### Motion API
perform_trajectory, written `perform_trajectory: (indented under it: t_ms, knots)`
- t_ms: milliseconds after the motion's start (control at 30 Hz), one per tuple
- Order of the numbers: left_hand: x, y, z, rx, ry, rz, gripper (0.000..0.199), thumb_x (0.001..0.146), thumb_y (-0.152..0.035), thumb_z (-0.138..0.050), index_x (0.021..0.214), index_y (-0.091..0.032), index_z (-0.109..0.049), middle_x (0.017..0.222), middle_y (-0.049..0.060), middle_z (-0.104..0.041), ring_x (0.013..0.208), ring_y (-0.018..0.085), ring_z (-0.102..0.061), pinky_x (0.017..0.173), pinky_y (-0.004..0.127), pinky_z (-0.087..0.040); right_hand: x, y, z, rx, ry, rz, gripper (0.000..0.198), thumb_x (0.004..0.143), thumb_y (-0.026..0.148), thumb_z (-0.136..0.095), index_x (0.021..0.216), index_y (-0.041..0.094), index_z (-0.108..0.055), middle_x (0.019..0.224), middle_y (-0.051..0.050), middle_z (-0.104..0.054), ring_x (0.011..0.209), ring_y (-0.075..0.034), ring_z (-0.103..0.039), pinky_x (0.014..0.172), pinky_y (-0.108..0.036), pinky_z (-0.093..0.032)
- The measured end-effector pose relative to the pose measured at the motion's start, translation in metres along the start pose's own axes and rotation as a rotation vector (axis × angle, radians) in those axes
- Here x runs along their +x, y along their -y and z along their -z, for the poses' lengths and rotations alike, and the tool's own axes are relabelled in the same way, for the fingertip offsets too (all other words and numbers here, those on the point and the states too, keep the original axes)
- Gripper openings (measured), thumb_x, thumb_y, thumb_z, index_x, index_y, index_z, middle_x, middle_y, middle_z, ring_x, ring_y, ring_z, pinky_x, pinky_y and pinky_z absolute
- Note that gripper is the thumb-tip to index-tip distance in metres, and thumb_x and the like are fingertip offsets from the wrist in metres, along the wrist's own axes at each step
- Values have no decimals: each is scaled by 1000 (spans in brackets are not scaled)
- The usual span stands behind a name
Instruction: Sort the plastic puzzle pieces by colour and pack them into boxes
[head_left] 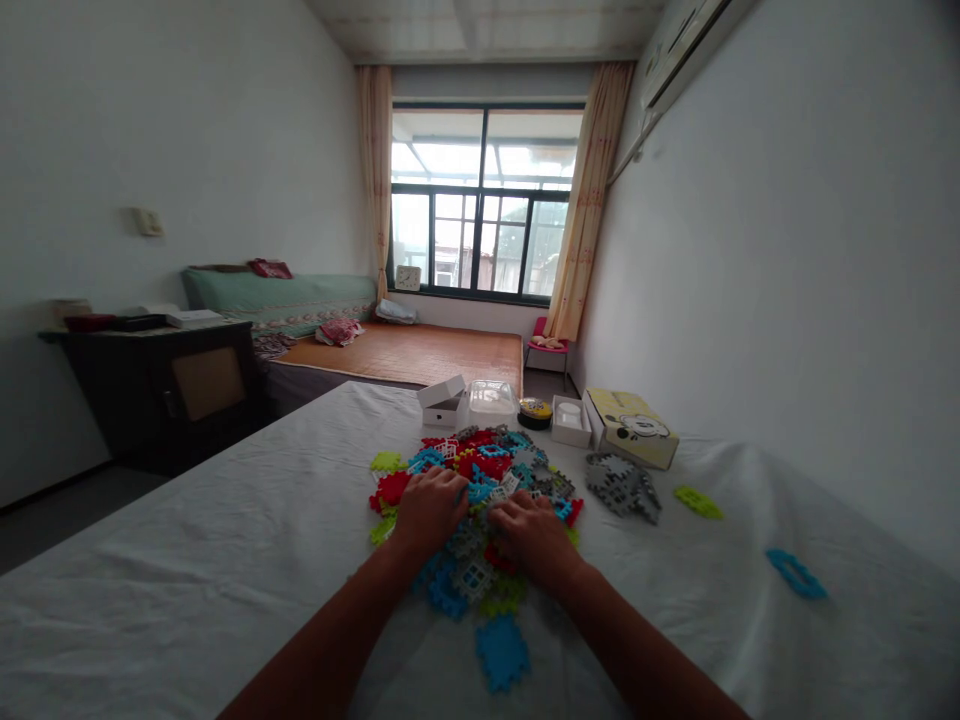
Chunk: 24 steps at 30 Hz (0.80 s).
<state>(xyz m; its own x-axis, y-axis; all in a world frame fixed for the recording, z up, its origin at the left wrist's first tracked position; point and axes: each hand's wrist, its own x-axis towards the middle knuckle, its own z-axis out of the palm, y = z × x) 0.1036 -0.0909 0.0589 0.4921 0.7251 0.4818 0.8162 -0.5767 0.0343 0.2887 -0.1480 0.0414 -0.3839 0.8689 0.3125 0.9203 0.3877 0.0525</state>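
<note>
A heap of interlocking plastic building pieces [486, 464] in red, blue, green, grey and white lies on the white-covered surface. Both hands are in the heap. My left hand [431, 508] is on its left side, fingers curled together; what they grip is hidden. Close by, my right hand [531, 532] bends over grey and red pieces, its fingers also closed and their tips mostly out of sight. One square blue piece [502, 653] lies flat in front of the heap, between my forearms. To the right sit joined grey pieces [621, 486].
Along the back stand an open white box [442, 408], a clear plastic container [492, 400], a round yellow-and-black tin [535, 413], a small white box [570, 428] and a yellow cartoon box [634, 430]. A green piece [697, 502] and a blue frame piece [796, 573] lie far right.
</note>
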Motion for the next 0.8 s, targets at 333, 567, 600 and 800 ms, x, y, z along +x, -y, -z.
perform_trajectory:
  t_ms: [333, 567, 600, 800]
  knots:
    - [0, 2, 0, -9, 28, 29, 17, 87, -25, -49, 91, -25, -66, 96, 3, -68, 93, 24, -58, 76, 34, -39, 0, 3, 7, 49, 28, -80, 15, 86, 27, -55, 96, 24, -64, 96, -5, -70, 97, -23, -58, 85, -34, -40]
    - [0, 3, 1, -9, 54, 34, 16, 87, -27, -51, 94, -26, -66, 97, 3, -69, 95, 24, -58, 77, 34, -39, 3, -19, 2, 155, -21, -180, 36, 93, 17, -38, 125, 18, -55, 106, -9, -69, 96, -18, -63, 84, -25, -43]
    - [0, 2, 2, -6, 59, 32, 16, 87, -27, -51, 94, -25, -66, 97, 3, -68, 94, 23, -58, 77, 34, -39, 3, -21, 2, 159, -39, -194, 36, 92, 17, -39, 124, 18, -56, 105, -9, -69, 95, -18, -63, 83, -24, -43]
    - [0, 0, 1, -20, 98, -17, 16, 88, -27, -52, 94, -26, -67, 97, 2, -68, 96, 23, -58, 78, 34, -38, -2, -49, 9, 95, -295, -351, 27, 88, 24, -48, 108, 28, -66, 91, -3, -68, 83, -15, -61, 75, -23, -41]
